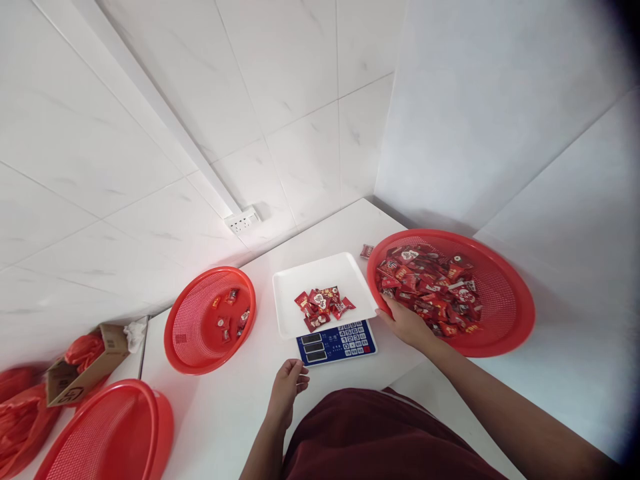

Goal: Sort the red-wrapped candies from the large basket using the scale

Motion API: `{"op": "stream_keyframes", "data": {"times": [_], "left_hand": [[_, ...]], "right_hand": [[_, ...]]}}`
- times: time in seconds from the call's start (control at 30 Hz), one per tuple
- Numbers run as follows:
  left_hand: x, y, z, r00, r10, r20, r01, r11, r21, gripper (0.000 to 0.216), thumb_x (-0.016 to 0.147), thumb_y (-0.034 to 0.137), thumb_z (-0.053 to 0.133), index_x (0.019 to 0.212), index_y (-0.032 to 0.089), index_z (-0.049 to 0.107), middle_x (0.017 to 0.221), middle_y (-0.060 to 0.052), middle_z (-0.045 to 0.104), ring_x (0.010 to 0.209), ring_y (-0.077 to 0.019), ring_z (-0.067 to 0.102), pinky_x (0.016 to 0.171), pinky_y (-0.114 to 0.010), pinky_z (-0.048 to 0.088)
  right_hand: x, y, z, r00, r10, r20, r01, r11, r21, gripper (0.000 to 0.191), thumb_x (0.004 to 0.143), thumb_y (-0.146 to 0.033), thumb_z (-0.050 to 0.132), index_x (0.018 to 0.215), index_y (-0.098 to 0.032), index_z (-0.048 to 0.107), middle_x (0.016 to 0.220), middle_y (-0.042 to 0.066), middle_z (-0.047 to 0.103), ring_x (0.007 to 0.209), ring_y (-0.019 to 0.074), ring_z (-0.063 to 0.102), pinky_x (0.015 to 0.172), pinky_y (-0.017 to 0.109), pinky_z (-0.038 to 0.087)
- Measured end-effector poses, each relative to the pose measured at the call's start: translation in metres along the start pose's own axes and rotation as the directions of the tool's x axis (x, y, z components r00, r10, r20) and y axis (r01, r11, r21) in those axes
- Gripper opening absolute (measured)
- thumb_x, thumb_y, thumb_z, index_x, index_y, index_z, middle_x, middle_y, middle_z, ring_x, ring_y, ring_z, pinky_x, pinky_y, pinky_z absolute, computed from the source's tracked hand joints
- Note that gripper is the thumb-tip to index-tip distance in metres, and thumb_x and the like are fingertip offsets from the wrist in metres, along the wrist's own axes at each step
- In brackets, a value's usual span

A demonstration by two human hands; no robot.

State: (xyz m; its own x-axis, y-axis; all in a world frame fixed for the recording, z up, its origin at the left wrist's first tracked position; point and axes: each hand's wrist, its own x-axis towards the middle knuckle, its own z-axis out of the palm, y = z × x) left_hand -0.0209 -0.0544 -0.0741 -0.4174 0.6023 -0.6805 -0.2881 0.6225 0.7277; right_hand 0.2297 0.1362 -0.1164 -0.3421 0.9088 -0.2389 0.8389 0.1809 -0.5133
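Fingers of the right hand (406,324) reach the near right corner of the shallow rectangular white plastic tray (296,283), bent around that edge and overlapping the big round red plastic mesh basket (506,303) just right of the tray; whether they pinch the tray's lip, the basket's rim or both, I cannot tell. Left-hand (288,388) fingers are loosely bent and slightly parted with nothing visible in them, on the near side of the tray, just beside the blue-and-white electronic scale (326,345) whose keypad juts from under it. For this step, seemingly steadying or taking hold of the tray, a light, level grip would serve best, since a tilt could slide the contents out and pressing down could disturb the reading; the free left hand might support the opposite edge. Small red foil-wrapped packets (320,308) lie in a loose pile toward the tray's near side, left of the right fingers and apart from them, and ahead of the left fingertips. Many similar packets fill the basket right of the tray.
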Motion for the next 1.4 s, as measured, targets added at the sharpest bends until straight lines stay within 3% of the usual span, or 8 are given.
{"op": "stream_keyframes", "data": {"times": [0.67, 0.8, 0.87, 0.97, 1.1, 1.17, 1.23, 1.4], "left_hand": [[0.001, -0.005, -0.003, 1.000, 0.015, 0.010, -0.015, 1.000, 0.012, 0.036, 0.065, 0.049, 0.062, 0.077, 0.016, 0.056, 0.076, -0.004, 0.061, 0.065, -0.0115, 0.057, 0.066, -0.028, 0.046], [0.008, -0.008, -0.017, 0.986, 0.135, -0.099, -0.122, 0.984, 0.133, 0.038, 0.067, 0.052, 0.058, 0.077, 0.016, 0.056, 0.075, -0.005, 0.061, 0.067, -0.0147, 0.058, 0.067, -0.031, 0.047], [0.013, -0.005, -0.034, 0.938, 0.260, -0.229, -0.205, 0.949, 0.240, 0.039, 0.068, 0.054, 0.055, 0.080, 0.017, 0.056, 0.076, -0.005, 0.061, 0.069, -0.0169, 0.059, 0.068, -0.033, 0.048], [0.019, 0.004, -0.070, 0.776, 0.445, -0.447, -0.246, 0.866, 0.435, 0.043, 0.073, 0.053, 0.048, 0.096, 0.017, 0.054, 0.094, -0.009, 0.060, 0.085, -0.0214, 0.059, 0.075, -0.038, 0.048], [0.023, 0.022, -0.126, 0.522, 0.587, -0.619, -0.102, 0.763, 0.638, 0.059, 0.076, 0.050, 0.048, 0.120, 0.011, 0.044, 0.119, -0.020, 0.051, 0.117, -0.0318, 0.044, 0.093, -0.048, 0.039], [0.024, 0.028, -0.151, 0.453, 0.577, -0.680, 0.006, 0.760, 0.649, 0.068, 0.074, 0.051, 0.050, 0.127, 0.009, 0.038, 0.127, -0.024, 0.044, 0.126, -0.0354, 0.033, 0.099, -0.053, 0.031], [0.025, 0.030, -0.172, 0.441, 0.530, -0.724, 0.106, 0.771, 0.628, 0.078, 0.073, 0.055, 0.050, 0.132, 0.008, 0.032, 0.136, -0.026, 0.035, 0.131, -0.0373, 0.024, 0.103, -0.055, 0.025], [0.033, 0.030, -0.198, 0.524, 0.503, -0.687, 0.228, 0.694, 0.683, 0.086, 0.074, 0.062, 0.041, 0.136, 0.004, 0.026, 0.143, -0.027, 0.022, 0.136, -0.0395, 0.011, 0.106, -0.055, 0.018]], "right_hand": [[0.000, -0.001, -0.001, 1.000, 0.008, 0.002, -0.008, 1.000, 0.005, 0.056, 0.089, -0.044, 0.032, 0.136, -0.014, 0.036, 0.132, 0.014, 0.050, 0.116, 0.0288, 0.052, 0.091, 0.039, 0.044], [0.000, 0.000, 0.000, 1.000, -0.003, -0.004, 0.003, 1.000, 0.010, 0.056, 0.089, -0.043, 0.032, 0.135, -0.013, 0.036, 0.133, 0.015, 0.050, 0.118, 0.0286, 0.050, 0.093, 0.039, 0.043], [0.000, 0.000, -0.001, 1.000, 0.001, 0.007, -0.001, 1.000, 0.013, 0.056, 0.089, -0.042, 0.032, 0.136, -0.012, 0.036, 0.133, 0.015, 0.049, 0.118, 0.0287, 0.050, 0.093, 0.039, 0.042], [0.000, -0.001, -0.001, 1.000, 0.006, 0.017, -0.006, 1.000, 0.016, 0.056, 0.089, -0.042, 0.033, 0.136, -0.012, 0.036, 0.134, 0.015, 0.048, 0.119, 0.0288, 0.049, 0.094, 0.040, 0.042], [0.001, 0.000, 0.001, 1.000, -0.007, 0.000, 0.007, 1.000, 0.017, 0.055, 0.089, -0.042, 0.034, 0.135, -0.013, 0.037, 0.131, 0.015, 0.051, 0.117, 0.0283, 0.051, 0.093, 0.039, 0.043], [0.001, 0.001, 0.002, 1.000, -0.009, -0.013, 0.010, 1.000, 0.014, 0.054, 0.088, -0.042, 0.035, 0.134, -0.013, 0.038, 0.130, 0.015, 0.052, 0.115, 0.0281, 0.052, 0.091, 0.038, 0.043], [0.001, 0.002, 0.002, 1.000, -0.004, -0.021, 0.004, 1.000, 0.009, 0.054, 0.088, -0.043, 0.035, 0.134, -0.014, 0.038, 0.130, 0.014, 0.052, 0.115, 0.0280, 0.052, 0.090, 0.038, 0.044], [0.002, 0.002, 0.002, 1.000, -0.003, -0.002, 0.003, 1.000, 0.020, 0.056, 0.089, -0.043, 0.033, 0.135, -0.013, 0.037, 0.133, 0.015, 0.049, 0.118, 0.0287, 0.050, 0.093, 0.040, 0.043]]}}
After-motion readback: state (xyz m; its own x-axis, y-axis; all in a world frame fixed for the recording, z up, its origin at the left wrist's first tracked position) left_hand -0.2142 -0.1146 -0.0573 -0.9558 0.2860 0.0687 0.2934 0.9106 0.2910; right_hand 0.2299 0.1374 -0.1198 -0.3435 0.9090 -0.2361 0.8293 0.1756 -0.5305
